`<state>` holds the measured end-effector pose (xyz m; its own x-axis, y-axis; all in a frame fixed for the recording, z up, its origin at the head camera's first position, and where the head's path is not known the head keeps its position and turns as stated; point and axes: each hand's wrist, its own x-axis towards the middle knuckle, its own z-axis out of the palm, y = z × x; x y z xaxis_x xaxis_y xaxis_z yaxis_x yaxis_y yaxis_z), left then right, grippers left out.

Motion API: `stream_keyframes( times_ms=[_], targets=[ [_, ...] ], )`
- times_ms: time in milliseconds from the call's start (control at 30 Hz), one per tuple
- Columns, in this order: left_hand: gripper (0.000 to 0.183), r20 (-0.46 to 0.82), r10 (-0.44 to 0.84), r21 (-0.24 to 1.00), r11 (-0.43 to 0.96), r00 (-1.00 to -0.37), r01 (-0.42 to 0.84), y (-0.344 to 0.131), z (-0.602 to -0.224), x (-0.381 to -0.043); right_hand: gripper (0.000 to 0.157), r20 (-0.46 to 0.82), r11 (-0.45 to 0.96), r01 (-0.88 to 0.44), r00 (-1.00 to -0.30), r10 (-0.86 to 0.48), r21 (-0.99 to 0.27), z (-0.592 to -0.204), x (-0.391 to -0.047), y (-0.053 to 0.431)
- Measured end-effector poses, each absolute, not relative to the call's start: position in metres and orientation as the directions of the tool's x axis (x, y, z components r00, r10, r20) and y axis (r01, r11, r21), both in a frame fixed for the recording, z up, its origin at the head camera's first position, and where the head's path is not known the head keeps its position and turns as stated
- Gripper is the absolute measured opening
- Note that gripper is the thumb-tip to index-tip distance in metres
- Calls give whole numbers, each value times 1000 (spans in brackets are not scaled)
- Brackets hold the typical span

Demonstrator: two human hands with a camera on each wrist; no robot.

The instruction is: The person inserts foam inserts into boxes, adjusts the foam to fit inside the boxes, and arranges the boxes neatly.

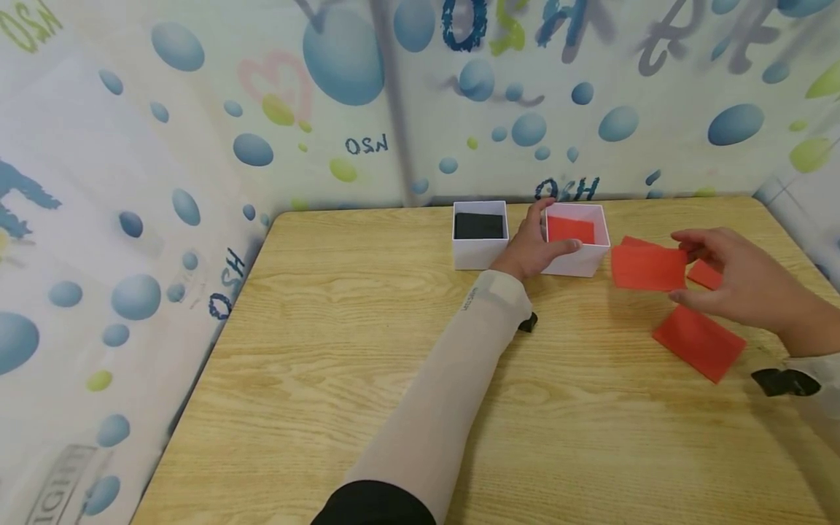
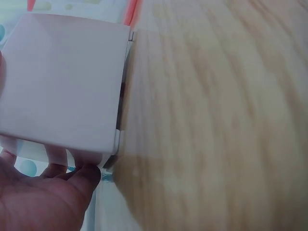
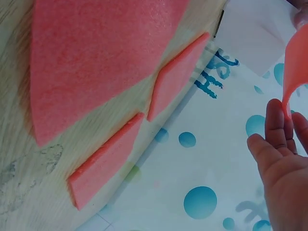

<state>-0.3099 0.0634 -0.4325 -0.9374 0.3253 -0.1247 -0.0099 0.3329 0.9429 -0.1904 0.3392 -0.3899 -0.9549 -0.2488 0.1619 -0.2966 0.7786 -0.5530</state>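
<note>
My left hand [image 1: 530, 246] grips the white box [image 1: 577, 266] at its left side, thumb over the near rim and fingers toward the back. Red pieces [image 1: 569, 229] lie inside that box. In the left wrist view the fingers [image 2: 84, 179] press along the wall of the box [image 2: 62, 82]. To the right, my right hand [image 1: 748, 281] pinches a red rectangular sheet [image 1: 648, 268] by its right edge, above the table; it bends in the right wrist view. Nearby on the table lie a larger-looking red sheet [image 1: 699, 343] and a partly hidden red piece [image 1: 705, 275].
Left of the gripped box stands a second white box [image 1: 480, 255] with black pieces [image 1: 479, 226] in it. Another red piece [image 1: 639, 241] lies behind the held sheet. The wooden table [image 1: 315, 328] meets a patterned backdrop [image 1: 433, 131] behind the boxes.
</note>
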Motion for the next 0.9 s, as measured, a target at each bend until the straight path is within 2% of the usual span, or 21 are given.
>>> stream_keyframes(
  times_ms=[500, 900],
  targets=[
    [88, -117, 343, 957, 288, -932, -14, 62, -434, -311, 75, 213, 688, -285, -958, -190, -668, -377, -208, 337],
    [88, -113, 361, 965, 262, -926, -15, 62, -436, -313, 72, 215, 652, -272, -962, -168, -708, -364, -228, 317]
  ],
)
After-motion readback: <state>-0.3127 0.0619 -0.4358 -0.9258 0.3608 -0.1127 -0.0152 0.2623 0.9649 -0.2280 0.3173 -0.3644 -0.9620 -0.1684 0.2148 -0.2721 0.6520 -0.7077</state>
